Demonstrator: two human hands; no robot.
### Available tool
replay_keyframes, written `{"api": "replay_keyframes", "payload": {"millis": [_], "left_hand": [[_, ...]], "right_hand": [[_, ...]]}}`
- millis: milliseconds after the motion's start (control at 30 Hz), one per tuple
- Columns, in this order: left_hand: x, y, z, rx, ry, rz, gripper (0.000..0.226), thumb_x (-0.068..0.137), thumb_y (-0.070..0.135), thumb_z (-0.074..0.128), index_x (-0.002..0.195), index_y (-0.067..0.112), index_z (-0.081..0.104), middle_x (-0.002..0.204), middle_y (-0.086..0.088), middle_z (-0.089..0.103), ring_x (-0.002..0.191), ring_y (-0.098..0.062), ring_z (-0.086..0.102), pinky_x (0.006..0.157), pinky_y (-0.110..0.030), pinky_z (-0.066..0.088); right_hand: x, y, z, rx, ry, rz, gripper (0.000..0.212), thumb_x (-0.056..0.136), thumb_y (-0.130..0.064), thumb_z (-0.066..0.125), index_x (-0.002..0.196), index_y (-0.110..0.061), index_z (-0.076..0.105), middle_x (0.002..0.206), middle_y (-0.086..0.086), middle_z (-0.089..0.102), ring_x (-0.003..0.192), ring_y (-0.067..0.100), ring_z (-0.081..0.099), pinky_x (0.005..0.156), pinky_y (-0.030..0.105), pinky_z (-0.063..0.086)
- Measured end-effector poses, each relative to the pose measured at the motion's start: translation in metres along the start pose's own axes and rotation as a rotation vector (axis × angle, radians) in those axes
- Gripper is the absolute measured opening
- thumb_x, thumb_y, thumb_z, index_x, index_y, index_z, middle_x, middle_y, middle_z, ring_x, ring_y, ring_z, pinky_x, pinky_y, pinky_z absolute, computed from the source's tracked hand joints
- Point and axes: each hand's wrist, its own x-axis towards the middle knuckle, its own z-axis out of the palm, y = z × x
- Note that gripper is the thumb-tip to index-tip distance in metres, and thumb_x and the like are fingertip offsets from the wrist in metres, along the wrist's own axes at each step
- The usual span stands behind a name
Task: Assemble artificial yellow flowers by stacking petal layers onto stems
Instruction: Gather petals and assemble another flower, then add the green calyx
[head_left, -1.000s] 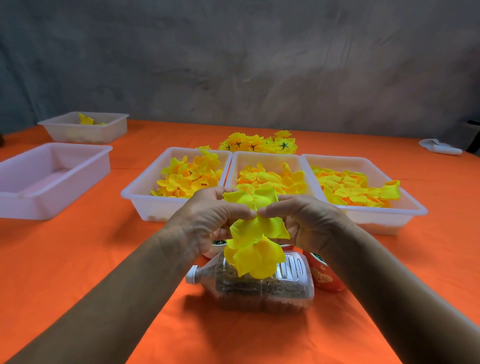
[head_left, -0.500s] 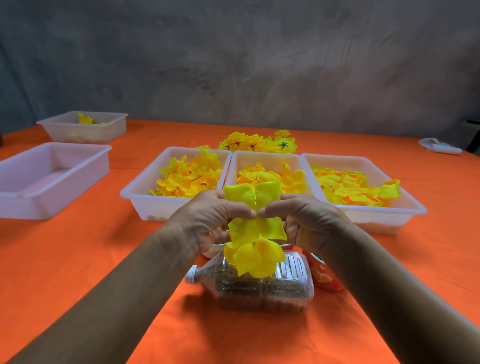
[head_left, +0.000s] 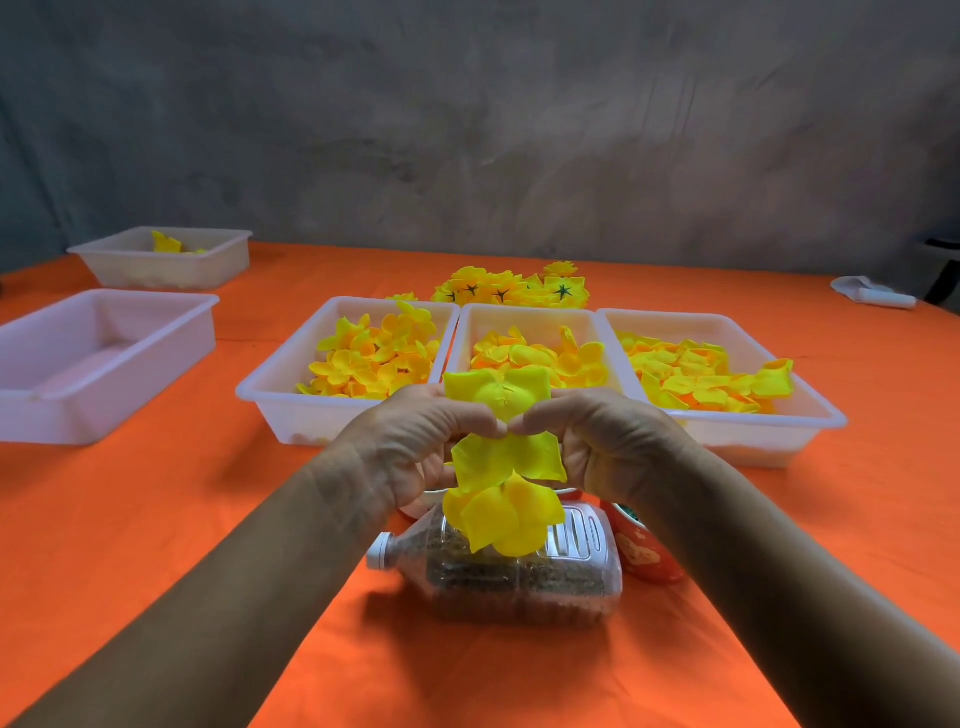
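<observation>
Both hands meet at the centre over the orange table. My left hand (head_left: 415, 441) and my right hand (head_left: 602, 441) pinch a yellow petal layer (head_left: 496, 392) between thumbs and fingers. More yellow petals (head_left: 506, 499) of the same flower hang below the thumbs; its stem is hidden. Three white trays hold loose petals: the left tray (head_left: 280, 387), the middle tray (head_left: 524, 314) and the right tray (head_left: 810, 415). A pile of finished yellow flowers (head_left: 511, 288) lies behind them.
A clear plastic bottle (head_left: 519, 571) with dark filling lies on its side under the hands. A red cup (head_left: 647, 553) stands beside it. Two more white trays (head_left: 104, 364) (head_left: 161, 260) sit at the left. A white object (head_left: 872, 293) lies at the far right.
The upper petal layer has spread flatter and risen a little between my fingertips. Both hands stay in the same place.
</observation>
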Motion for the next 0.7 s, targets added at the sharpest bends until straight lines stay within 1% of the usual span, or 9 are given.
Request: {"api": "replay_keyframes", "payload": {"millis": [67, 133, 200, 300, 400, 467, 567, 600, 700], "left_hand": [[0.001, 0.0, -0.002, 0.0, -0.003, 0.025, 0.044, 0.074, -0.011, 0.065, 0.116, -0.001, 0.056, 0.097, -0.016, 0.067, 0.085, -0.028, 0.066, 0.077, -0.045, 0.054], [0.003, -0.002, -0.003, -0.014, 0.003, 0.031, 0.036, 0.074, -0.01, 0.065, 0.108, 0.002, 0.058, 0.093, -0.015, 0.067, 0.08, -0.027, 0.066, 0.077, -0.046, 0.055], [0.004, -0.003, -0.002, -0.029, 0.001, 0.021, 0.021, 0.077, -0.005, 0.064, 0.095, 0.005, 0.059, 0.085, -0.014, 0.065, 0.073, -0.025, 0.064, 0.075, -0.045, 0.054], [0.007, -0.007, -0.002, -0.06, 0.002, 0.014, 0.013, 0.078, -0.002, 0.065, 0.086, 0.007, 0.06, 0.077, -0.011, 0.065, 0.061, -0.019, 0.063, 0.055, -0.033, 0.055], [0.011, -0.01, -0.005, -0.095, -0.009, 0.005, 0.017, 0.073, -0.004, 0.068, 0.085, 0.004, 0.061, 0.072, -0.012, 0.068, 0.057, -0.019, 0.066, 0.047, -0.031, 0.055], [0.014, -0.012, -0.01, -0.117, -0.051, -0.006, 0.019, 0.065, -0.002, 0.07, 0.082, 0.004, 0.065, 0.071, -0.012, 0.07, 0.058, -0.02, 0.069, 0.048, -0.032, 0.056], [0.018, -0.014, -0.021, -0.027, -0.183, -0.024, 0.01, 0.064, 0.014, 0.072, 0.072, 0.015, 0.077, 0.08, -0.006, 0.073, 0.072, -0.019, 0.07, 0.068, -0.037, 0.059], [0.019, -0.015, -0.023, -0.024, -0.203, -0.03, 0.008, 0.065, 0.017, 0.072, 0.07, 0.019, 0.078, 0.081, -0.005, 0.074, 0.074, -0.019, 0.07, 0.07, -0.037, 0.059], [0.021, -0.017, -0.021, -0.033, -0.211, -0.041, 0.006, 0.063, 0.017, 0.073, 0.065, 0.021, 0.077, 0.076, -0.004, 0.074, 0.069, -0.018, 0.071, 0.062, -0.032, 0.058]], "right_hand": [[0.0, -0.001, -0.001, -0.022, 0.0, 0.001, 0.021, 0.075, 0.011, 0.061, 0.093, 0.0, 0.061, 0.093, 0.017, 0.066, 0.075, 0.027, 0.066, 0.059, 0.031, 0.056], [-0.002, -0.001, -0.002, -0.051, 0.001, 0.013, 0.015, 0.077, 0.006, 0.062, 0.086, -0.005, 0.061, 0.08, 0.009, 0.069, 0.066, 0.02, 0.067, 0.055, 0.029, 0.055], [-0.003, -0.002, -0.003, -0.038, 0.011, 0.02, 0.011, 0.079, 0.0, 0.063, 0.085, -0.008, 0.059, 0.068, 0.003, 0.069, 0.057, 0.015, 0.067, 0.049, 0.027, 0.054], [-0.002, -0.001, -0.003, -0.042, 0.017, 0.032, 0.01, 0.081, -0.001, 0.062, 0.088, -0.008, 0.057, 0.072, 0.005, 0.067, 0.058, 0.016, 0.066, 0.05, 0.026, 0.054], [-0.002, 0.0, -0.002, -0.045, -0.004, 0.053, 0.011, 0.082, 0.002, 0.06, 0.089, -0.006, 0.057, 0.07, 0.007, 0.069, 0.056, 0.017, 0.067, 0.052, 0.026, 0.055], [-0.002, 0.0, -0.002, -0.025, -0.02, 0.059, 0.01, 0.083, 0.003, 0.058, 0.088, -0.005, 0.057, 0.067, 0.007, 0.069, 0.055, 0.017, 0.067, 0.052, 0.026, 0.056], [-0.002, -0.001, -0.002, 0.011, -0.041, 0.064, 0.013, 0.081, 0.003, 0.058, 0.09, -0.005, 0.055, 0.067, 0.008, 0.07, 0.055, 0.018, 0.068, 0.05, 0.027, 0.056], [-0.002, 0.0, -0.002, 0.012, -0.044, 0.069, 0.013, 0.081, 0.003, 0.059, 0.092, -0.005, 0.055, 0.067, 0.009, 0.07, 0.055, 0.019, 0.068, 0.05, 0.027, 0.056], [-0.001, 0.001, -0.002, 0.001, -0.039, 0.093, 0.011, 0.082, 0.002, 0.058, 0.091, -0.005, 0.056, 0.066, 0.01, 0.07, 0.053, 0.019, 0.067, 0.05, 0.026, 0.056]]}}
